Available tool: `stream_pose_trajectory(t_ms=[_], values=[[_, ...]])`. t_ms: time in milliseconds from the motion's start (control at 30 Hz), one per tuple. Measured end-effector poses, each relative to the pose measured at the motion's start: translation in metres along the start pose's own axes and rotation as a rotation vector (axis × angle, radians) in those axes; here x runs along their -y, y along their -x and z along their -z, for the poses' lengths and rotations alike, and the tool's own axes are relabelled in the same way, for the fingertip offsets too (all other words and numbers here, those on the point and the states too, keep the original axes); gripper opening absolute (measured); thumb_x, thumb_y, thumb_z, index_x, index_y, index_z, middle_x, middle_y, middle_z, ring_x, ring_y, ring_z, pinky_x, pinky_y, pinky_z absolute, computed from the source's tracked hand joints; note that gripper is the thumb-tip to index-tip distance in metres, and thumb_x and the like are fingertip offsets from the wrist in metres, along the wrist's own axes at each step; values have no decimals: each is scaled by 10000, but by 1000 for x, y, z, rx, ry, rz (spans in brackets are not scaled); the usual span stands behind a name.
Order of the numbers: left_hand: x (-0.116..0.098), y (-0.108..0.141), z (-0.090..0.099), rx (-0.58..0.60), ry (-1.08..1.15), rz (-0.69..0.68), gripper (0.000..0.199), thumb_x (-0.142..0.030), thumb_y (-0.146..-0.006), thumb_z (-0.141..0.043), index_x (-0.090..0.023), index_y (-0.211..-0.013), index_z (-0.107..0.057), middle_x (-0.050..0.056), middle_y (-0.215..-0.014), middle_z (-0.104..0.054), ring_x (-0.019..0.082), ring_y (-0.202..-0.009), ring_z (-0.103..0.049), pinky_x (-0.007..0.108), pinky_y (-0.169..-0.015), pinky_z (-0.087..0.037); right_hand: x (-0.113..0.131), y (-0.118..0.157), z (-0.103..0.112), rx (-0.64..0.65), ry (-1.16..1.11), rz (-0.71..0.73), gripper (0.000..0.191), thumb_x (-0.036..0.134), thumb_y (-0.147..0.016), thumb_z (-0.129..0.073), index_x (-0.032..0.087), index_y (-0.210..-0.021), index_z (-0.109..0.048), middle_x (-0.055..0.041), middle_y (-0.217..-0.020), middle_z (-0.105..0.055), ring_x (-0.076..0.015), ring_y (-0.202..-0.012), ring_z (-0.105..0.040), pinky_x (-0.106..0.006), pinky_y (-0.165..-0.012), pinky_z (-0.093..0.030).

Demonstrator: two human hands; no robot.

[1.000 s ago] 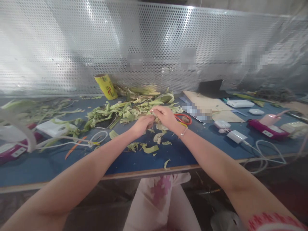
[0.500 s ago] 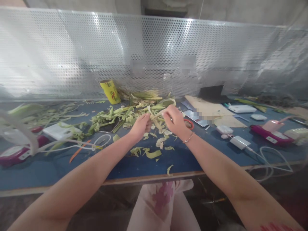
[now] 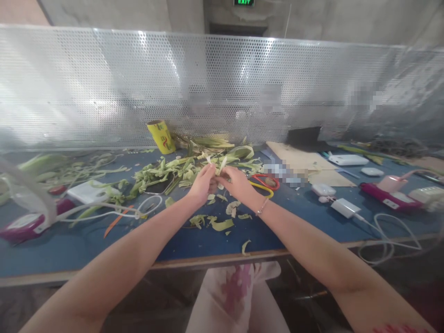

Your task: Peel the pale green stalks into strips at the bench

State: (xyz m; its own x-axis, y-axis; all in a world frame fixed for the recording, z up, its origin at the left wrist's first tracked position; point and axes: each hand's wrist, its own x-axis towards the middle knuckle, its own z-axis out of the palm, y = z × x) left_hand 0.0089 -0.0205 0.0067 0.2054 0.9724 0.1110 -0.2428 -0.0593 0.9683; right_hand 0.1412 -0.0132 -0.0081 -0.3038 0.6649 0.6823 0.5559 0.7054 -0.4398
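Over a heap of green plant strips (image 3: 163,173), my left hand (image 3: 204,186) and my right hand (image 3: 237,184) meet with fingers pinched together. Pale tips of a leafy plant strip (image 3: 224,161) stick up from between the fingers of both hands; most of the strip is hidden by them. Scissors with red and yellow handles (image 3: 266,180) lie just right of my right hand, blades out of sight. Torn leaf scraps (image 3: 222,225) are scattered on the blue tabletop (image 3: 194,245) below my hands.
A yellow roll (image 3: 161,137) leans near the perforated metal screen (image 3: 229,83) behind the table. Cardboard (image 3: 294,157), a white charger (image 3: 346,208) with a cable and a magenta power strip (image 3: 390,196) lie right. Left are another magenta strip (image 3: 24,225) and a white box (image 3: 90,190).
My right hand has moved left and slightly down, coming together with my left hand. The scissors' yellow handle is now uncovered. The view has tilted up a little.
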Motion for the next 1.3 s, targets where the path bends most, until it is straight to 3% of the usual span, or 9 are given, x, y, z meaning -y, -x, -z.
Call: stream_pose_trajectory(t_ms=[200,333,433,500,567,667,1000,1300], values=[[0,-5,4,-79,-205,-88,324,-338,-799,-502,-196,-625,-269,-103,-441,-179,29,-359,-170,174,-382,-146,1,1,-1,33,-36,-74,111,189,-797,-485,196,-699,-434,0,-664,-518,-134,-627,-487,-254,-620,-375],[0,-7,8,-114,-365,-207,281,-274,-807,-483,-184,-592,-326,-72,-446,-325,47,-409,-327,183,-437,-274,0,1,-2,38,-56,-77,105,181,-784,-457,207,-698,-402,15,-629,-471,-126,-581,-441,-248,-579,-352],[2,-7,6,-123,-371,-199,243,-265,-796,-499,-184,-614,-361,-57,-474,-407,62,-434,-406,193,-474,-332,-2,1,-4,29,-34,-57,138,149,-740,-449,217,-666,-354,18,-621,-443,-130,-587,-424,-253,-578,-348],[3,-4,2,-113,-292,-143,234,-285,-807,-481,-192,-639,-347,-65,-467,-392,61,-401,-379,195,-447,-313,-3,1,-6,20,-6,-33,172,130,-715,-444,221,-644,-317,17,-623,-428,-135,-603,-423,-259,-587,-349],[3,-2,-1,-132,-184,-49,241,-308,-823,-460,-207,-671,-301,-92,-444,-289,46,-349,-260,186,-396,-217,-1,1,-6,19,15,-14,184,118,-707,-435,224,-641,-299,14,-631,-424,-139,-614,-423,-264,-594,-349],[-1,1,-4,-178,-122,-32,244,-287,-835,-436,-209,-675,-269,-97,-452,-198,35,-344,-189,181,-387,-140,5,2,-3,48,21,-3,141,132,-748,-412,223,-683,-326,9,-643,-433,-142,-607,-425,-267,-586,-342],[-7,2,-4,-167,-150,-71,253,-259,-806,-475,-203,-660,-277,-91,-477,-173,29,-364,-171,186,-394,-135,13,3,12,130,85,40,93,179,-859,-390,182,-870,-482,-64,-769,-586,-193,-718,-537,-288,-644,-372],[-6,0,-2,-113,-132,-82,246,-249,-810,-463,-202,-660,-274,-89,-488,-164,24,-358,-160,182,-396,-128,16,4,21,142,41,77,128,191,-859,-405,176,-860,-532,-23,-704,-577,-136,-615,-509,-236,-617,-356]])
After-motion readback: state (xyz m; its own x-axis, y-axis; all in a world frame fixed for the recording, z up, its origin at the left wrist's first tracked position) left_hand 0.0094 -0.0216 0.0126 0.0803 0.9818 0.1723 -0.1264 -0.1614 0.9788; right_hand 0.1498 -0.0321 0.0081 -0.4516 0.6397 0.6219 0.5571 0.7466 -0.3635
